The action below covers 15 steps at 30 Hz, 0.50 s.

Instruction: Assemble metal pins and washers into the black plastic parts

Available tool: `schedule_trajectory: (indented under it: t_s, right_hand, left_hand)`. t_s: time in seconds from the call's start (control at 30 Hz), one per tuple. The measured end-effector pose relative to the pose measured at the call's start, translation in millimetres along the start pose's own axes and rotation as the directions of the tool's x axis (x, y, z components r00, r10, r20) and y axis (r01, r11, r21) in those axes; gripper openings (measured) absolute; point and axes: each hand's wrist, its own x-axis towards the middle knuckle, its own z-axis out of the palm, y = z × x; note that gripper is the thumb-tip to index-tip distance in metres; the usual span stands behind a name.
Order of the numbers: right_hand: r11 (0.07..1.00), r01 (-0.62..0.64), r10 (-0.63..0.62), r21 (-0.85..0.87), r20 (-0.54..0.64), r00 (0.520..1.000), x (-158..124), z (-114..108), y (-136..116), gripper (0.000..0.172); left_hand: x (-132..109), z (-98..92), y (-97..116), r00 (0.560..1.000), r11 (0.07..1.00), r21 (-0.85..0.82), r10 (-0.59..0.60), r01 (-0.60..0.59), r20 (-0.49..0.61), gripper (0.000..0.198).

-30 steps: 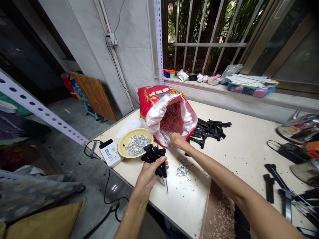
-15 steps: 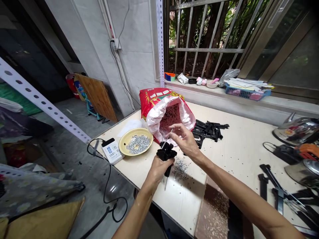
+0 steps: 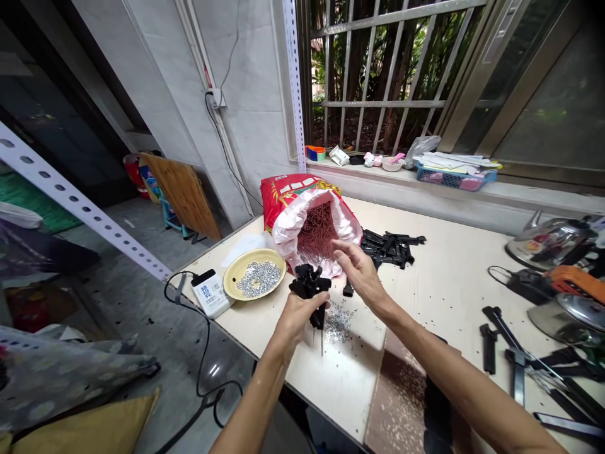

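My left hand (image 3: 299, 315) is wrapped round several black plastic parts (image 3: 311, 282), held upright over the table's front edge. Thin metal rods stick out below them. To the right, my right hand (image 3: 363, 276) hovers with fingers stretched apart and nothing visible in them. Just beyond its fingertips gapes the mouth of a red sack (image 3: 288, 189) with a white lining, full of reddish-brown thin rods (image 3: 317, 233). Small silvery metal pieces (image 3: 339, 323) lie scattered on the table beneath my hands. More of them fill a yellow dish (image 3: 230, 287) on the left.
Behind my right hand lies a pile of black plastic parts (image 3: 390, 248). A white box with a cable (image 3: 211, 295) stands at the table's left edge. On the right are a kettle (image 3: 548, 243), a lidded pot (image 3: 562, 321) and loose black parts (image 3: 517, 375). A brown board (image 3: 397, 397) lies in front.
The thin rod that my right hand held over the black parts no longer shows in its fingers. That hand has moved away from the parts, and its fingers have opened. The view has shifted slightly.
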Motion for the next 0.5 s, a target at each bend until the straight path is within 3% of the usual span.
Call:
schedule_trajectory:
  t_s: [0.07, 0.13, 0.2, 0.27, 0.33, 0.4, 0.5]
  right_hand:
    - [0.972, -0.203, 0.199, 0.118, 0.048, 0.979, -14, 3, 8, 0.048]
    - [0.875, -0.407, 0.371, 0.261, 0.176, 0.912, -28, 14, 17, 0.056]
    - [0.762, -0.511, 0.445, 0.398, 0.251, 0.860, -37, 27, 22, 0.059]
    - [0.739, -0.457, 0.406, 0.495, 0.215, 0.888, -40, 37, 18, 0.056]
    - [0.802, -0.307, 0.298, 0.512, 0.101, 0.949, -40, 44, 8, 0.053]
    - [0.878, -0.154, 0.176, 0.452, -0.007, 0.984, -40, 46, -6, 0.053]
    - [0.935, -0.015, 0.049, 0.355, -0.088, 0.995, -41, 48, -21, 0.055]
  left_hand:
    - [2, 2.6, 3, 0.999, 0.999, -0.026, 0.029, -0.029, 0.016, 0.039]
    - [5, 7.2, 4, 0.991, 0.991, -0.007, 0.136, -0.136, 0.012, 0.041]
    - [8, 13.2, 5, 0.961, 0.960, 0.070, 0.273, -0.270, -0.048, 0.042]
    - [9, 19.3, 7, 0.921, 0.922, 0.172, 0.370, -0.348, -0.121, 0.044]
    - [5, 24.8, 13, 0.890, 0.884, 0.249, 0.435, -0.394, -0.137, 0.049]
    - [-3, 29.2, 21, 0.854, 0.841, 0.282, 0.507, -0.461, -0.114, 0.051]
    - [-15, 33.9, 32, 0.795, 0.781, 0.298, 0.597, -0.548, -0.104, 0.053]
